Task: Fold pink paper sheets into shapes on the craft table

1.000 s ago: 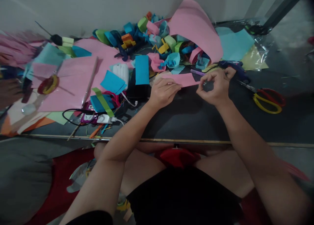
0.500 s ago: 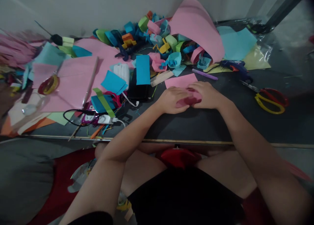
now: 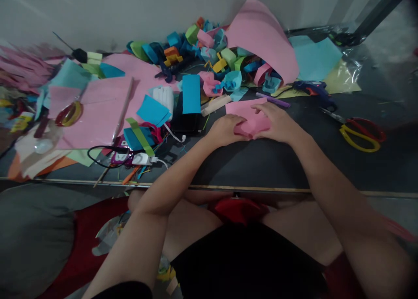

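Note:
A small pink paper sheet lies on the dark table in front of me, its near edge folded up. My left hand grips that folded near edge from the left, fingers curled. My right hand lies over the sheet's right side, fingers pressing down on the fold. A purple pen lies just beyond the sheet.
Yellow and red scissors lie to the right, a blue glue gun behind them. A heap of folded coloured paper pieces and a big curled pink sheet fill the back. Pink sheets, a tape roll and cables lie left.
One second ago my right hand pinched the sheet's far corner in the air; both hands have since come down onto the sheet and are folding its near edge over.

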Action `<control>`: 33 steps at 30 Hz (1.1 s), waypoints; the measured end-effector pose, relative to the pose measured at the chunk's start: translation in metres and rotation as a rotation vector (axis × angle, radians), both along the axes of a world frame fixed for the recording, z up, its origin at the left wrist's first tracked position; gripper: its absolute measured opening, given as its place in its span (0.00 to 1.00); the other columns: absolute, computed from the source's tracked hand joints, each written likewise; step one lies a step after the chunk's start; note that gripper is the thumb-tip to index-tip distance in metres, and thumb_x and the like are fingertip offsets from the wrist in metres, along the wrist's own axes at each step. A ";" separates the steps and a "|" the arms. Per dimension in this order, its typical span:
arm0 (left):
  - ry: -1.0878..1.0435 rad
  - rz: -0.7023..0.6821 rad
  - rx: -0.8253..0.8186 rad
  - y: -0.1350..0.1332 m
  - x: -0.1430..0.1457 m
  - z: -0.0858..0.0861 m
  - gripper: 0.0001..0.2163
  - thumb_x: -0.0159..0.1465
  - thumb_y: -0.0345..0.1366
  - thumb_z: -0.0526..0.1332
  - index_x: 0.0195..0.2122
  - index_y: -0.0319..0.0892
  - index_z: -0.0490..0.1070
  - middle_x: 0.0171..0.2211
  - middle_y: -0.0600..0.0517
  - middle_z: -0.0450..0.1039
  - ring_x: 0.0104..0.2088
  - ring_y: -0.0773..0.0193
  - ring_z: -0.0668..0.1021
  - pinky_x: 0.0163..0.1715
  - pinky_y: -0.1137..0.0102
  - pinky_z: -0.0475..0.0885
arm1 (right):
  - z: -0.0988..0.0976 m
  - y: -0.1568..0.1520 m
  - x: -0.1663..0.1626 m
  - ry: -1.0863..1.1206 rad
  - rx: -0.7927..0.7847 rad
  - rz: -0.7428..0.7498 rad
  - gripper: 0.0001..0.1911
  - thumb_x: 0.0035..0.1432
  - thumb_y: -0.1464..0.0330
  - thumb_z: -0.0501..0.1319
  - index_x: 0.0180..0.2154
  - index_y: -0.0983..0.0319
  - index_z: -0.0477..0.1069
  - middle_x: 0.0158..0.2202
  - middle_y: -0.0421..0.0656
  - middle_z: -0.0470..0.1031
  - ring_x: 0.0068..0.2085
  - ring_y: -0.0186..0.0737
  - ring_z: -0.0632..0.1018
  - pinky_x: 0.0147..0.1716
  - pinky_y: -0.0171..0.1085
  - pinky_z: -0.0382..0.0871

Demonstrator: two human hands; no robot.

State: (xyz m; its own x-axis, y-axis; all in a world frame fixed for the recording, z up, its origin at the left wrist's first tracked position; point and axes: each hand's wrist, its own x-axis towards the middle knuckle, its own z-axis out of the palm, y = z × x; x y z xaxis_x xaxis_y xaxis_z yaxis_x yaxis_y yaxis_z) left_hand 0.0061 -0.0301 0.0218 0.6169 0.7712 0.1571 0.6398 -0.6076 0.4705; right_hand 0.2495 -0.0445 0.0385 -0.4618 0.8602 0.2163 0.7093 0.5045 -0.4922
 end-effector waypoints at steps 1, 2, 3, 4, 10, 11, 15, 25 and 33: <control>-0.028 -0.002 -0.011 0.001 0.000 -0.001 0.27 0.56 0.50 0.76 0.53 0.40 0.79 0.50 0.43 0.82 0.52 0.49 0.82 0.54 0.60 0.76 | 0.000 0.000 0.000 -0.012 0.011 -0.018 0.48 0.46 0.57 0.78 0.66 0.56 0.65 0.60 0.53 0.74 0.58 0.62 0.76 0.58 0.59 0.72; -0.057 0.001 -0.016 0.002 0.000 -0.001 0.23 0.57 0.47 0.75 0.50 0.40 0.80 0.48 0.45 0.83 0.48 0.51 0.84 0.51 0.62 0.76 | -0.001 0.001 0.000 -0.013 0.024 -0.042 0.49 0.47 0.57 0.77 0.67 0.56 0.63 0.60 0.53 0.74 0.57 0.62 0.77 0.59 0.60 0.71; -0.089 0.010 -0.011 0.003 0.000 -0.002 0.19 0.59 0.44 0.75 0.48 0.40 0.81 0.45 0.46 0.84 0.46 0.54 0.84 0.48 0.64 0.77 | -0.001 0.001 0.000 -0.001 0.036 -0.068 0.51 0.47 0.56 0.77 0.68 0.57 0.61 0.60 0.53 0.75 0.56 0.61 0.78 0.58 0.60 0.71; -0.122 0.022 0.004 0.004 0.000 -0.003 0.16 0.60 0.42 0.74 0.46 0.40 0.81 0.44 0.47 0.84 0.44 0.55 0.84 0.46 0.65 0.76 | -0.002 0.001 0.001 0.025 0.044 -0.094 0.53 0.47 0.54 0.77 0.70 0.57 0.59 0.59 0.53 0.76 0.54 0.60 0.79 0.58 0.60 0.71; -0.453 0.093 0.141 0.010 -0.003 -0.008 0.16 0.66 0.51 0.68 0.43 0.42 0.79 0.43 0.45 0.82 0.47 0.56 0.83 0.52 0.62 0.76 | -0.008 0.005 0.002 0.302 0.034 -0.257 0.50 0.49 0.45 0.73 0.67 0.57 0.63 0.55 0.53 0.79 0.52 0.59 0.81 0.54 0.57 0.75; -0.521 0.109 0.143 0.011 -0.003 -0.008 0.19 0.66 0.54 0.67 0.43 0.42 0.78 0.43 0.45 0.82 0.47 0.55 0.82 0.53 0.61 0.76 | -0.008 0.006 0.002 0.370 0.018 -0.268 0.48 0.50 0.43 0.72 0.66 0.57 0.65 0.54 0.53 0.80 0.51 0.59 0.82 0.52 0.57 0.76; -0.762 0.175 0.015 0.012 -0.001 -0.007 0.27 0.63 0.65 0.64 0.45 0.45 0.76 0.45 0.47 0.80 0.50 0.54 0.81 0.52 0.60 0.77 | -0.007 0.009 0.000 0.597 -0.003 -0.272 0.37 0.53 0.38 0.66 0.54 0.56 0.76 0.43 0.49 0.82 0.48 0.54 0.82 0.48 0.53 0.77; -0.705 -0.213 -1.014 -0.007 -0.010 0.025 0.48 0.60 0.78 0.39 0.49 0.39 0.79 0.36 0.42 0.82 0.37 0.52 0.85 0.34 0.62 0.79 | 0.033 -0.017 0.005 0.701 -0.594 0.017 0.28 0.43 0.42 0.75 0.33 0.59 0.80 0.29 0.43 0.78 0.30 0.39 0.77 0.28 0.38 0.70; -0.643 -0.054 -0.521 -0.004 0.006 0.008 0.28 0.53 0.60 0.74 0.40 0.37 0.82 0.37 0.45 0.83 0.36 0.63 0.82 0.39 0.69 0.76 | 0.022 -0.014 -0.015 0.397 -0.557 0.054 0.26 0.52 0.44 0.70 0.29 0.62 0.80 0.24 0.39 0.73 0.27 0.33 0.68 0.27 0.36 0.59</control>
